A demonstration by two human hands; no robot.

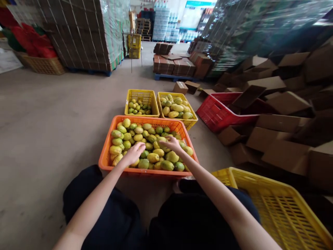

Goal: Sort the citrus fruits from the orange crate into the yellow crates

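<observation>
A large orange crate (105, 152) in front of me holds many green and yellow papayas (153, 158). My left hand (135, 153) hovers over the papayas at left of centre, palm turned inward. Its fingers are loosely curved and apart from the thumb, and no fruit shows in them. At right of centre, my right hand (172, 144) has thumb and fingers around a yellow-green papaya (161, 141), partly hidden and a little blurred.
Behind the orange crate stand a yellow crate (127, 107) of smaller fruit and another yellow crate (191, 123) of larger papayas. A red crate (213, 116) and heaped cardboard boxes (282, 139) lie to the right. A yellow crate (281, 205) is beside my right leg.
</observation>
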